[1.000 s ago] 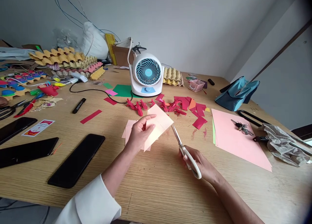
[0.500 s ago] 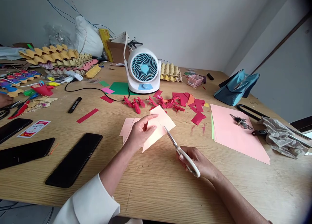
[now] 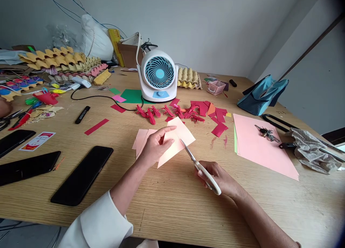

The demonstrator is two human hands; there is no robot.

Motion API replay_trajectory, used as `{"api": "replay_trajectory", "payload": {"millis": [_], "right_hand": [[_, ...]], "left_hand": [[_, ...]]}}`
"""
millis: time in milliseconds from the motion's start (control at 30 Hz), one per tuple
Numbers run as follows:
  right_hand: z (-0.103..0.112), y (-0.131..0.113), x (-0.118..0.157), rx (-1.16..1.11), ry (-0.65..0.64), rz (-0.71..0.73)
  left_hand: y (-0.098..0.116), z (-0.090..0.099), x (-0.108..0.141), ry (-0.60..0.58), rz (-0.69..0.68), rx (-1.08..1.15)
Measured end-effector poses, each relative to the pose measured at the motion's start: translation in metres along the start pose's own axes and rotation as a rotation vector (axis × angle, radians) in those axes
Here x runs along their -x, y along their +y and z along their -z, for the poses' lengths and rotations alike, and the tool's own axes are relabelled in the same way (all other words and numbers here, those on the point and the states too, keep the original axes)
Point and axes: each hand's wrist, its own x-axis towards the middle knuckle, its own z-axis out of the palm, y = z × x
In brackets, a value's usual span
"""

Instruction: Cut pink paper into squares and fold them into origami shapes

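My left hand (image 3: 156, 147) pinches a pale pink sheet of paper (image 3: 176, 142) between thumb and fingers, held above the table. Wrapped around the white handles of a pair of scissors (image 3: 201, 168) is my right hand (image 3: 217, 178). The blades point up and left, and their tips meet the paper near its right side, where a cut seems to run in. Beneath my left hand, more pink paper pieces (image 3: 141, 142) lie stacked. Several crumpled red paper shapes (image 3: 151, 114) and flat red scraps (image 3: 219, 128) are spread just beyond the paper.
A white fan (image 3: 159, 75) stands behind the scraps. Black phones (image 3: 83, 174) lie at left, with a black marker (image 3: 82, 115). On the right are large pink sheets (image 3: 258, 147) with keys (image 3: 267, 133) on top, and a blue bag (image 3: 262, 97). Another person's hand (image 3: 4, 108) shows at the left edge.
The scissor tips have moved slightly left into the paper, and the paper's right part has shifted a little. Both hands stay nearly in place. The view has tilted slightly.
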Motion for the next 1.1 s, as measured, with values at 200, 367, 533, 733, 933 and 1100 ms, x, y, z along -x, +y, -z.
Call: {"api": "replay_trajectory", "payload": {"millis": [200,367,533,733,933,1100], "right_hand": [[-0.0005,-0.0012,0.0001,0.004,0.001,0.003],[-0.0006,-0.0017,0.0005,-0.007,0.004,0.0],[0.0,-0.0012,0.0005,-0.008,0.001,-0.008],[0.0,0.0,0.0001,-0.001,-0.001,-0.003],[0.0004,0.0007,0.0,0.01,-0.016,-0.002],[0.0006,0.0019,-0.0005,-0.003,-0.017,-0.005]], "left_hand": [[-0.0006,0.0018,-0.0002,0.005,0.002,-0.045],[-0.0026,0.0028,-0.0008,-0.009,0.012,-0.026],[-0.0014,0.0024,-0.0007,-0.023,0.003,-0.005],[-0.001,0.0021,-0.0005,-0.028,0.002,-0.027],[-0.001,0.0029,0.0001,-0.021,0.005,-0.055],[-0.0002,0.0023,0.0005,-0.012,0.002,-0.046]]}}
